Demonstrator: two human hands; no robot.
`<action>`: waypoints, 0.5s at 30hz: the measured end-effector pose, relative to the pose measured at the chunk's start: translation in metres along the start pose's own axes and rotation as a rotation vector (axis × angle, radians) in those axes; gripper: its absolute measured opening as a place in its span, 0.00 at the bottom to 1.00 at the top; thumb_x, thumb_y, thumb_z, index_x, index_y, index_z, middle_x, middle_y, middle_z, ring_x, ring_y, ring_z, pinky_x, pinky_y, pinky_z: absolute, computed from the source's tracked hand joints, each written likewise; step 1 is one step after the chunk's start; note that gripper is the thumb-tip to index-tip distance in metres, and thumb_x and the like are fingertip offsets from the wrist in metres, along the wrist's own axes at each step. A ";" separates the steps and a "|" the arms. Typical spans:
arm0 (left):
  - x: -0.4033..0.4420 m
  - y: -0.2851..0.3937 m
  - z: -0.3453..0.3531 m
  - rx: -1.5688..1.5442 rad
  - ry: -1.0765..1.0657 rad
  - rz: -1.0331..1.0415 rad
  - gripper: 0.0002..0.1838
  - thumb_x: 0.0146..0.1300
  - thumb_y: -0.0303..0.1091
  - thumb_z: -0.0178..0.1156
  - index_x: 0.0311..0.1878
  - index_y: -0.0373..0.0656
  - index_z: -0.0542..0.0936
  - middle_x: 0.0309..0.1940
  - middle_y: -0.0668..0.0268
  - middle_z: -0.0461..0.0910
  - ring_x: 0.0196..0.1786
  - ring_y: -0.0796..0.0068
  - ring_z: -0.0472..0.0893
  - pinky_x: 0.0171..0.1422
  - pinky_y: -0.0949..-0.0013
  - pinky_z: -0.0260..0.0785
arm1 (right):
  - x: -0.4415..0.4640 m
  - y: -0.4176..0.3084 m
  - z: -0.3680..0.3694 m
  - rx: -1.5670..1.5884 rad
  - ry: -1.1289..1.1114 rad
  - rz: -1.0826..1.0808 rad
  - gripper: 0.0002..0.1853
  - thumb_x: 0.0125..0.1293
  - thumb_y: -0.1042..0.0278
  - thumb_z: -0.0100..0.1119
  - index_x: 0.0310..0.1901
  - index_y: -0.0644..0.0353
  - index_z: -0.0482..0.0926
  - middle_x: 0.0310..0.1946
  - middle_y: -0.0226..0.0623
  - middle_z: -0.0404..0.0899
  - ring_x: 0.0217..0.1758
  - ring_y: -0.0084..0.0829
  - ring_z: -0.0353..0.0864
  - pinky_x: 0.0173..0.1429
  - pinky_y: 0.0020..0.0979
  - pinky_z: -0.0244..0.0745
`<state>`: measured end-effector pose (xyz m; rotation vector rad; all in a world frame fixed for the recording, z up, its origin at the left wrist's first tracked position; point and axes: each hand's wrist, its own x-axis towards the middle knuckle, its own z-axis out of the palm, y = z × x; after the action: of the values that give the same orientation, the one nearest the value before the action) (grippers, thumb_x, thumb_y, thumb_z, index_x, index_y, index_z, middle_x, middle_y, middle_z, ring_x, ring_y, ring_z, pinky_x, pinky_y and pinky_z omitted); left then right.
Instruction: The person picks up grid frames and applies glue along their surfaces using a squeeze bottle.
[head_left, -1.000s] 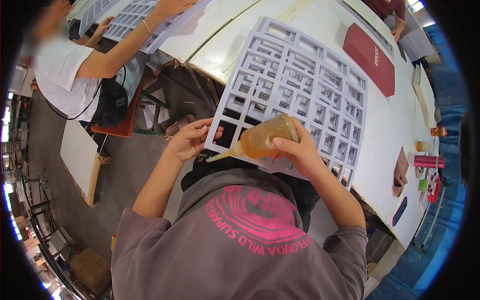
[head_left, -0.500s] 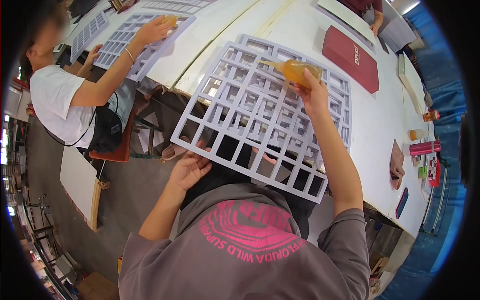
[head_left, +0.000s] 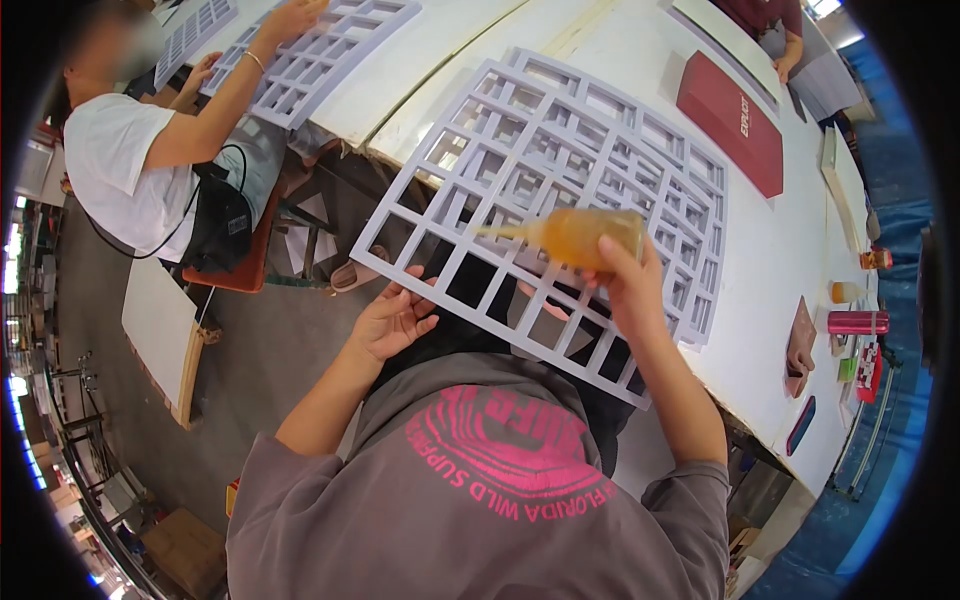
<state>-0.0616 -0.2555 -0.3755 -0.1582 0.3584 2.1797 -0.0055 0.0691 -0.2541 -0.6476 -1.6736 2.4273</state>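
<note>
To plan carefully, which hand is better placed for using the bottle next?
Probably the right hand: it holds the bottle over the pale lattice. The left hand is at the lattice's near edge.

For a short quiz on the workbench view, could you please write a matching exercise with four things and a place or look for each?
1. Bottle
2. Box
3. Flask
4. Left hand

A. Pink and cylindrical
B. At the near edge of the grid
C. In the right hand
D. Dark red, with pale lettering

Right pairs: 1-C, 2-D, 3-A, 4-B
</note>
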 end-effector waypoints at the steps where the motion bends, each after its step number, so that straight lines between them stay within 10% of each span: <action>1: 0.000 0.000 -0.001 -0.002 0.002 -0.001 0.21 0.63 0.27 0.58 0.60 0.51 0.72 0.58 0.61 0.74 0.57 0.65 0.76 0.57 0.52 0.73 | -0.013 0.005 0.004 -0.017 -0.025 0.019 0.26 0.57 0.64 0.67 0.52 0.65 0.65 0.35 0.40 0.77 0.26 0.28 0.77 0.29 0.26 0.72; 9: 0.007 0.011 0.005 0.089 0.006 0.141 0.18 0.64 0.30 0.57 0.57 0.52 0.74 0.57 0.63 0.75 0.58 0.65 0.75 0.59 0.53 0.71 | -0.033 -0.003 -0.003 0.161 -0.118 0.262 0.26 0.58 0.59 0.66 0.52 0.65 0.67 0.35 0.39 0.78 0.27 0.27 0.78 0.28 0.24 0.73; 15: 0.012 0.012 0.006 0.024 0.160 0.126 0.19 0.66 0.30 0.54 0.60 0.49 0.71 0.57 0.63 0.75 0.57 0.68 0.76 0.57 0.59 0.73 | 0.050 -0.027 -0.060 0.140 0.240 -0.244 0.20 0.60 0.62 0.64 0.46 0.65 0.69 0.34 0.39 0.77 0.26 0.26 0.77 0.28 0.23 0.73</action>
<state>-0.0781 -0.2505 -0.3701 -0.3048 0.4960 2.2928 -0.0298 0.1480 -0.2606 -0.6432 -1.3877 2.1758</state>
